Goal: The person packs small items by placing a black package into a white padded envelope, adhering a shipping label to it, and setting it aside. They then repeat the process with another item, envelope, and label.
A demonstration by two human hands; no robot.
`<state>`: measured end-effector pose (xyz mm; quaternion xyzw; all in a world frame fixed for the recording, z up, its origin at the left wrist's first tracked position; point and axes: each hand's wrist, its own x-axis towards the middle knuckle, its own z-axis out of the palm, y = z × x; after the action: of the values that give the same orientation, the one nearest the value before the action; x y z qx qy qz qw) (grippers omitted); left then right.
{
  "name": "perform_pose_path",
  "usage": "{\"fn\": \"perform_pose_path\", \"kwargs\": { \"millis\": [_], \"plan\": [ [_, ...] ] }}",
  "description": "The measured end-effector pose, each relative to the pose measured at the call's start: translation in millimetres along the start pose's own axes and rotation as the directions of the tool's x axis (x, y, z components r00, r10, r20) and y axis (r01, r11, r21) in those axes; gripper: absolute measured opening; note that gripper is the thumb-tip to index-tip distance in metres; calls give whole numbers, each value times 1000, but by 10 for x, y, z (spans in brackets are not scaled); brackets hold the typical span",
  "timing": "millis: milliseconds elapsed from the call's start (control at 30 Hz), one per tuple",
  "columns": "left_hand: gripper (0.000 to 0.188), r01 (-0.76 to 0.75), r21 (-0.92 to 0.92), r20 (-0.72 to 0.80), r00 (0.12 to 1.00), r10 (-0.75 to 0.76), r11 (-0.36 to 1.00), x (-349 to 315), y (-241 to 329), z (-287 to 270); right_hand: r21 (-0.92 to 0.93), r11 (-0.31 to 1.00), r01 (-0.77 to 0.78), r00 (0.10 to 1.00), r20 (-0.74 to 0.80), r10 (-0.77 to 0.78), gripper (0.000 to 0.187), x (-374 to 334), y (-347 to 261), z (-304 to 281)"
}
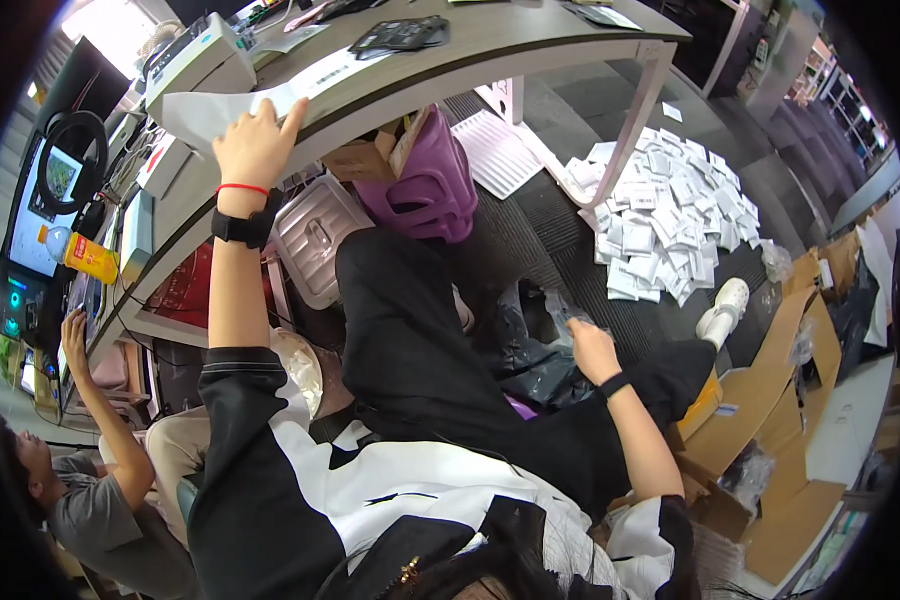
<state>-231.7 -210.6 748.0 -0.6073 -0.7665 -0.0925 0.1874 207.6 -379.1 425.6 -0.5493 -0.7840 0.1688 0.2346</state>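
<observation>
My left hand (254, 146) reaches up to the table's near edge, its fingers closed on a white paper label strip (205, 112). The strip runs along the tabletop and carries printed marks; its free end sticks up left of the hand. Low on the right, by my thigh, my right hand (596, 352) is closed on the gathered edge of a black plastic bag (530, 340). What lies inside the bag I cannot make out. Flat black packets (400, 35) rest on the table beyond the strip.
White packets (670, 205) lie heaped on the floor at right, past a table leg (635, 120). Open cardboard boxes (760, 420) stand at lower right. Under the table are a purple stool (440, 190) and a lidded bin (315, 240). A printer (200, 70) sits far left; another person (110, 500) sits at left.
</observation>
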Motion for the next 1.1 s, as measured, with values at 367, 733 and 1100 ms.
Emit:
{"fn": "perform_pose_path", "kwargs": {
  "millis": [367,733,1100],
  "plan": [
    [53,-465,-227,-369,854,367,856,-48,321,421,-564,727,393,889,435,-143,17,292,-49,550],
    [44,-360,5,-474,821,319,933,-70,468,525,-332,923,-197,892,329,309,26,85,387,1084],
    [44,-529,-224,-583,746,322,819,-2,386,474,-191,933,-306,852,383,358,31,-161,1023,1200]
  ]
}}
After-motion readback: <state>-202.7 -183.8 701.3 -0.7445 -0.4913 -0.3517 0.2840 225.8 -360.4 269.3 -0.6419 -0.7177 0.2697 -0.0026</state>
